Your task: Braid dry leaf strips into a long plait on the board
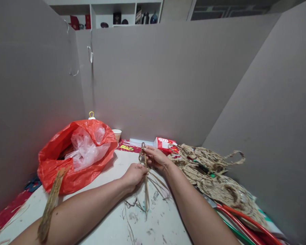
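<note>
Between my hands is a thin braided cord of dried plant fibre (143,156), its looped upper end standing above my fingers. My left hand (136,175) is closed round its lower part, the fingertips pinched together. Higher up, my right hand (155,157) pinches the cord near the loop. Several loose flat strands (146,197) hang below my hands and fan out over the white work surface (112,221). Parts of the cord between the fingers are hidden.
At left, a red plastic bag (76,156) holds clear plastic; a dry leaf strip (51,207) hangs from it. A paper cup (116,134) and a red-white box (165,144) stand behind. Piled braided cord (214,177) and red-handled tools (244,217) lie right. Grey panels (153,81) enclose the table.
</note>
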Action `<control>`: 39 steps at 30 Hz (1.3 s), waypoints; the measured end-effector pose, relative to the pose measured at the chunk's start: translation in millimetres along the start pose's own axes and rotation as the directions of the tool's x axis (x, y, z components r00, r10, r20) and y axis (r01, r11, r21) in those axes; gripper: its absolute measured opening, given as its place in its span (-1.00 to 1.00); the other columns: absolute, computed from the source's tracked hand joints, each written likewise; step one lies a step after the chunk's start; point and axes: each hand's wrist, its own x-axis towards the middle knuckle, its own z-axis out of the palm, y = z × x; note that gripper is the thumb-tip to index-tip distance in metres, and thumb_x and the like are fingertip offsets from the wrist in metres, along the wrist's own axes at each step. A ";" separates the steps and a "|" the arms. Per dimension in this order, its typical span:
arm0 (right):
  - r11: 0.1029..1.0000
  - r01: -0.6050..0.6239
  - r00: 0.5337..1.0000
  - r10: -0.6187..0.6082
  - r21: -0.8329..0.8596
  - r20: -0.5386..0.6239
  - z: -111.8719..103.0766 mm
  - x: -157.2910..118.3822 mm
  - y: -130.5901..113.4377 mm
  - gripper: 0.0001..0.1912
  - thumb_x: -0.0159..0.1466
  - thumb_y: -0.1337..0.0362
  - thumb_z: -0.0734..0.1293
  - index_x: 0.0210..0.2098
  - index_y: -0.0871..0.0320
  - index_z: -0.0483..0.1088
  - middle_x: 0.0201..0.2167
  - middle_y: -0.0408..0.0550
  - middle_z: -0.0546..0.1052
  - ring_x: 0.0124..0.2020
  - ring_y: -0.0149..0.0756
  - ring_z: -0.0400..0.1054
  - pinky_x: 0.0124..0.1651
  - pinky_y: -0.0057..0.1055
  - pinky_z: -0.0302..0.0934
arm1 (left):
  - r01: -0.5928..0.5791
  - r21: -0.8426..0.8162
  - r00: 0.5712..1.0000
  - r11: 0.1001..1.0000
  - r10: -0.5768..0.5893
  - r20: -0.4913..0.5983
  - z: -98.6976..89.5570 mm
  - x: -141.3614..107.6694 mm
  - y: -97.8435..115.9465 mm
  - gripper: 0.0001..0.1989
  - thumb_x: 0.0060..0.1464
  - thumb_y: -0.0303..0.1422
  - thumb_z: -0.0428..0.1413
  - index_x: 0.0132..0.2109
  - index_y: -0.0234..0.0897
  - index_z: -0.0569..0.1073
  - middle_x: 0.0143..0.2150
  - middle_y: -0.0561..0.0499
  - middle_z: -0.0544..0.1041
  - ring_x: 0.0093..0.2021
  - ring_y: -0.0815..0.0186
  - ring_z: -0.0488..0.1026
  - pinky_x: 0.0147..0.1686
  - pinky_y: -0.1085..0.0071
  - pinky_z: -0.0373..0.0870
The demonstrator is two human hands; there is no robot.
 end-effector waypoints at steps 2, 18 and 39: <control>1.000 0.004 1.000 -0.004 -0.006 -0.015 -0.2 0.9 0.1 -0.78 0.01 0.29 0.45 -0.42 0.19 0.33 -0.61 -0.21 0.38 -0.71 -0.59 0.13 -0.72 -0.67 -0.05 | 0.014 -0.031 1.000 0.999 -0.013 0.010 -1.4 0.7 1.2 -0.71 -0.03 -0.40 0.07 -0.58 -0.25 0.12 -0.77 0.27 -0.01 -0.77 0.57 -0.15 -0.71 0.50 -0.28; 0.950 -0.159 0.958 0.083 -0.267 -0.274 -10.5 12.7 15.3 -0.67 0.29 0.20 0.25 0.00 0.21 0.31 -0.05 0.03 0.41 -0.13 -0.23 0.37 -0.13 -0.18 0.31 | 0.017 -0.083 1.000 0.996 -0.016 0.014 -6.1 5.3 -0.1 -0.81 -0.06 -0.45 0.02 -0.56 -0.26 0.17 -0.76 0.27 0.00 -0.77 0.58 -0.16 -0.72 0.52 -0.28; 0.950 -0.006 0.988 -0.042 -0.311 -0.149 -0.5 -1.4 -2.0 -0.65 0.25 0.01 0.17 -0.19 0.16 0.33 -0.65 -0.23 0.38 -0.80 -0.58 -0.02 -0.77 -0.63 -0.21 | 0.017 -0.129 0.991 0.991 0.001 0.136 -17.7 8.7 6.2 -0.88 -0.11 -0.43 0.04 -0.51 -0.28 0.22 -0.72 0.28 -0.01 -0.74 0.60 -0.17 -0.70 0.55 -0.29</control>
